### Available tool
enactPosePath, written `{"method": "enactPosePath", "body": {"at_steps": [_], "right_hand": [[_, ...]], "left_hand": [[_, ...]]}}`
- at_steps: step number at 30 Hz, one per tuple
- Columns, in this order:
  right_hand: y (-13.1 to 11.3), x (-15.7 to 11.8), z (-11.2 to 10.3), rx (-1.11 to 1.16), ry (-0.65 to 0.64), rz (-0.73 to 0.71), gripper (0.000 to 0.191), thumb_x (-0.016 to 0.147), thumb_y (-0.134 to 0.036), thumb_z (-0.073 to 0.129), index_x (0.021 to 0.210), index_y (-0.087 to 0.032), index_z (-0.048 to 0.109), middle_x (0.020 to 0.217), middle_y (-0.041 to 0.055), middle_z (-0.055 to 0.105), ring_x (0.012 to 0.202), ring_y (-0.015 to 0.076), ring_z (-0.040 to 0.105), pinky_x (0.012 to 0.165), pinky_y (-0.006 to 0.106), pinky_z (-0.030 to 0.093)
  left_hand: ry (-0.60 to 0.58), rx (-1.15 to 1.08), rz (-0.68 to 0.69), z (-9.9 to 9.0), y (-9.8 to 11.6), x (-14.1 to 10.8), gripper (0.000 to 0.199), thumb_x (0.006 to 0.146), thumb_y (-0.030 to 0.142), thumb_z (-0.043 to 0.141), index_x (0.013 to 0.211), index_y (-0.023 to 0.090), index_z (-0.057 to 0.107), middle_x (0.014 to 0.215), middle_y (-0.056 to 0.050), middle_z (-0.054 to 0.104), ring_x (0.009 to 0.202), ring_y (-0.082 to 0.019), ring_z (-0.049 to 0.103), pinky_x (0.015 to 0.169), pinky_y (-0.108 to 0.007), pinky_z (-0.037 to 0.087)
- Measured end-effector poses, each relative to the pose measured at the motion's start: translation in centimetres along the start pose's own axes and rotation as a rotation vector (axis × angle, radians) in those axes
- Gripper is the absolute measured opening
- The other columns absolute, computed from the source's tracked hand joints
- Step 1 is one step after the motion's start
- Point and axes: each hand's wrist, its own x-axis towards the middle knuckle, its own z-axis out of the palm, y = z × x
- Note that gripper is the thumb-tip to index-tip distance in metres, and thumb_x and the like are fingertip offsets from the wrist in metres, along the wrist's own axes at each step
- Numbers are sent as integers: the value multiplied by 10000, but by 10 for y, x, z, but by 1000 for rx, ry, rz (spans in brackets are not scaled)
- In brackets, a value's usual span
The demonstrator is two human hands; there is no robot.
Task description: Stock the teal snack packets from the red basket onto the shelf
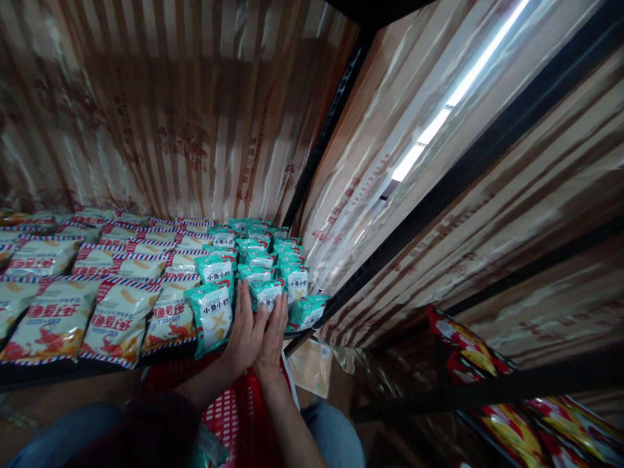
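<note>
A small teal-and-white snack bag (267, 291) sits between my hands at the front of the shelf. My left hand (245, 335) lies along its left side with the fingers stretched forward, beside another teal bag (214, 315). On the other side, my right hand (272, 337) presses against the bag, its fingers pointing away from me. The two hands touch near the thumbs, and their palms are hidden. Rows of matching teal bags (256, 258) stand behind. One teal bag (308, 312) leans over at the shelf's right corner.
White-and-red snack bags (117, 318) fill the shelf to the left. Below my forearms is a red basket (229, 416) with a teal bag (209, 448) inside. Black shelf posts (336, 110) and plastic-wrapped panels (170, 117) enclose the corner. Red-and-yellow packets (511, 429) lie at lower right.
</note>
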Motion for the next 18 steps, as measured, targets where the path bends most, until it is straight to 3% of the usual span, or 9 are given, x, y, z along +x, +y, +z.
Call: {"method": "enactPosePath", "body": {"at_steps": [6, 10, 18], "right_hand": [[3, 2, -3, -32, -56, 20, 612, 947, -228, 291, 1461, -202, -39, 1531, 157, 100, 1408, 244, 132, 1057, 541, 324], [2, 2, -6, -41, -97, 14, 612, 950, -224, 267, 1455, -213, -78, 1542, 131, 32, 1416, 244, 78, 1068, 549, 298], [0, -6, -16, -61, -60, -51, 633, 941, -196, 317, 1460, -167, -46, 1540, 136, 17, 1418, 247, 57, 1079, 528, 287]], "left_hand": [[-39, -16, -24, 3, -6, 3, 616, 912, 386, 351, 1442, 129, 167, 1520, -159, 180, 1404, -236, 135, 1144, -474, 155], [-55, 13, -57, 3, -13, 1, 642, 911, 383, 349, 1453, 124, 122, 1533, -155, 122, 1409, -229, 104, 1147, -462, 126], [-35, 41, -23, 5, -19, -1, 636, 915, 344, 346, 1461, 137, 93, 1541, -137, 91, 1410, -221, 100, 1149, -447, 122]]}}
